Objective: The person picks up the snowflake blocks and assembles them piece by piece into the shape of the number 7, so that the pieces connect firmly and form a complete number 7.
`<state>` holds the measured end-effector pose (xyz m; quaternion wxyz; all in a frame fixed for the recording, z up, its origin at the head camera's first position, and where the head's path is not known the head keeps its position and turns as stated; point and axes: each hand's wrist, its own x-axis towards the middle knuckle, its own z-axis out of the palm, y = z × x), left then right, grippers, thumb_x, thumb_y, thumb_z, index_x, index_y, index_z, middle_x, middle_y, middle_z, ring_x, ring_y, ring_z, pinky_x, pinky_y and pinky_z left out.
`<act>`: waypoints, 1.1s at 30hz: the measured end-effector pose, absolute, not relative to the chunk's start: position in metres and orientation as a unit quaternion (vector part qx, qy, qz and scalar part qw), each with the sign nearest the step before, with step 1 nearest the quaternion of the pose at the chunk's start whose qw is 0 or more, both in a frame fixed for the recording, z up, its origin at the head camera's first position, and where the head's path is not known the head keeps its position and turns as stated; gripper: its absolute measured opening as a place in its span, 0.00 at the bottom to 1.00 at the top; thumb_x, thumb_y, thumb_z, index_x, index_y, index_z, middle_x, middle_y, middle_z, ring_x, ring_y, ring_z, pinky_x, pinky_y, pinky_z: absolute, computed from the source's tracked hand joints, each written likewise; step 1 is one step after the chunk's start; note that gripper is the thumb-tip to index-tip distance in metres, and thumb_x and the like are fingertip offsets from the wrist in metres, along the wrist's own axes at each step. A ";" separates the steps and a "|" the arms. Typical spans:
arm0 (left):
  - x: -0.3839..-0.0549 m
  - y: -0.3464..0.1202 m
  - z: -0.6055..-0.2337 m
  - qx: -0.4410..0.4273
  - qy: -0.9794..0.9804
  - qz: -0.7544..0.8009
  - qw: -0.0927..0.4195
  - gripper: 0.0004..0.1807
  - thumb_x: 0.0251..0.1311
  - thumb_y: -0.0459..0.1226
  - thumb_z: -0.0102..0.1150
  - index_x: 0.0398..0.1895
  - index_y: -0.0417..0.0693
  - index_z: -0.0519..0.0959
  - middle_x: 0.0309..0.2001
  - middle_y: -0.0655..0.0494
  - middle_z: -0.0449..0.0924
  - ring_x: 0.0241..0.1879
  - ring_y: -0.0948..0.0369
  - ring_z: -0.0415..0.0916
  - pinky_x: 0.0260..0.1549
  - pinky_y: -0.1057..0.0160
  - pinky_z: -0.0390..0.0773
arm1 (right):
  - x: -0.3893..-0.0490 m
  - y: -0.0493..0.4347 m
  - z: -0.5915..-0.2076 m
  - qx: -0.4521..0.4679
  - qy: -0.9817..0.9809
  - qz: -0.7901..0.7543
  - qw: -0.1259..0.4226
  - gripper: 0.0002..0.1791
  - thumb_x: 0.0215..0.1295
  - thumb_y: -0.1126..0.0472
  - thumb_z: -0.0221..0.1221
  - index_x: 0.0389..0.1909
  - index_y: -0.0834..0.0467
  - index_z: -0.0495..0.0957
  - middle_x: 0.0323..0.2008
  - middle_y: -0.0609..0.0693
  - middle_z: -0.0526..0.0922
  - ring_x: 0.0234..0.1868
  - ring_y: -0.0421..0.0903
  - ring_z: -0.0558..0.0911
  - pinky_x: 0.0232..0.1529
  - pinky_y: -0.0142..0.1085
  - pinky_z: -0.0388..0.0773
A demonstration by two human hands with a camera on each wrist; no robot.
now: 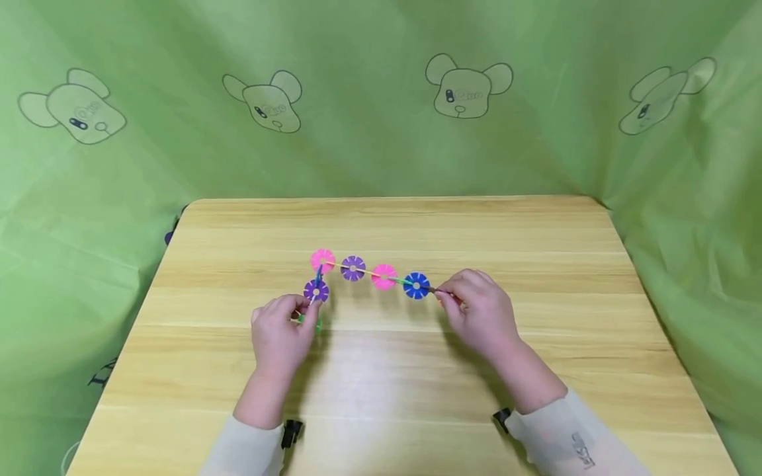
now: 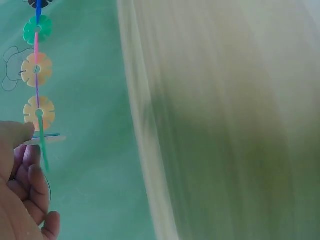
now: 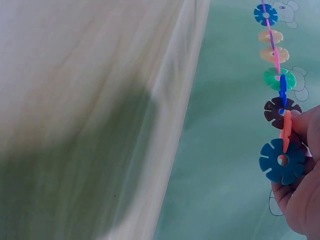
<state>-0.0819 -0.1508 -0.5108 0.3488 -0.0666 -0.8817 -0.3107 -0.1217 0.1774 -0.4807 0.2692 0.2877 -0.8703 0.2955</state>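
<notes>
A chain of slotted plastic discs (image 1: pixel 356 262), flat ones linked by edge-on ones, is raised over the table between both hands. My left hand (image 1: pixel 282 334) pinches its left part between thumb and fingertips, below a purple disc (image 1: pixel 309 291); a green disc (image 1: pixel 318 325) shows under the fingers. At the other end, my right hand (image 1: pixel 483 314) pinches a brown disc (image 3: pixel 273 116) past the blue disc (image 1: pixel 409 291). In the right wrist view an orange disc (image 3: pixel 287 125) and a blue-green disc (image 3: pixel 270 162) lie against the right fingers.
The wooden table (image 1: pixel 369 396) has a green curtain (image 1: pixel 369 152) with printed bear heads behind and at both sides. Black wrist devices (image 1: pixel 292 433) sit at the cuffs of light sleeves (image 1: pixel 247 449). Shadows of the arms fall on the tabletop.
</notes>
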 end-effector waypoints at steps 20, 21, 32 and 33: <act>-0.083 -0.151 -0.503 -0.097 -0.819 -0.358 0.438 0.08 0.59 0.30 0.71 0.25 0.35 0.84 0.24 0.45 0.85 0.22 0.50 0.83 0.24 0.56 0.85 | -0.129 0.146 -0.467 0.361 -0.847 0.224 0.320 0.11 0.61 0.63 0.71 0.40 0.67 0.89 0.34 0.57 0.84 0.33 0.58 0.81 0.31 0.48 0.81; -0.083 -0.151 -0.503 -0.100 -0.818 -0.358 0.439 0.08 0.59 0.30 0.71 0.25 0.35 0.84 0.24 0.45 0.85 0.22 0.50 0.83 0.24 0.55 0.85 | -0.129 0.144 -0.466 0.362 -0.849 0.218 0.317 0.10 0.62 0.63 0.71 0.40 0.66 0.89 0.34 0.57 0.84 0.34 0.58 0.81 0.32 0.48 0.81; -0.087 -0.148 -0.503 -0.118 -0.817 -0.339 0.452 0.11 0.63 0.36 0.71 0.29 0.37 0.85 0.27 0.46 0.86 0.25 0.50 0.83 0.32 0.50 0.80 | -0.125 0.140 -0.466 0.364 -0.872 0.194 0.264 0.03 0.60 0.67 0.69 0.31 0.64 0.86 0.28 0.54 0.86 0.30 0.53 0.83 0.32 0.45 0.84; -0.088 -0.147 -0.502 -0.118 -0.819 -0.331 0.454 0.10 0.63 0.37 0.72 0.30 0.38 0.85 0.27 0.47 0.86 0.25 0.50 0.83 0.33 0.49 0.78 | -0.123 0.140 -0.467 0.364 -0.874 0.193 0.256 0.03 0.59 0.67 0.69 0.30 0.63 0.86 0.28 0.54 0.86 0.29 0.53 0.84 0.32 0.45 0.84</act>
